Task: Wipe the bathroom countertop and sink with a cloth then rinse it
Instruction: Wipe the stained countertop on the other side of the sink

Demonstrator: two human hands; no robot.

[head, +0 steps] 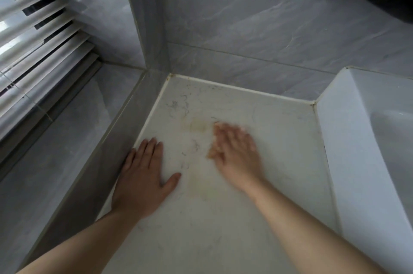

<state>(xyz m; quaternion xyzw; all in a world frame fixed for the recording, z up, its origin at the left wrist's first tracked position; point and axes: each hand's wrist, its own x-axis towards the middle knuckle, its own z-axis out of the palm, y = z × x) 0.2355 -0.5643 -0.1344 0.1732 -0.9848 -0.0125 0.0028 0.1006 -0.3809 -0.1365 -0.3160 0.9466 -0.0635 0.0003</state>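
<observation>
On pale veined countertop (pixel 212 218), by wall edge: left hand (pixel 143 175) pressed flat, fingers together, thumb splayed. Mid-counter: right hand (pixel 234 151), blurred, fingers straight and close together, tips just beside yellowish stain (pixel 197 126). Adjoining at right: white sink (pixel 368 139).

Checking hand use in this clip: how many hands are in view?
2. The left hand lies flat near the left edge of the countertop; the right hand, blurred, is over its middle. Neither is hidden.
</observation>
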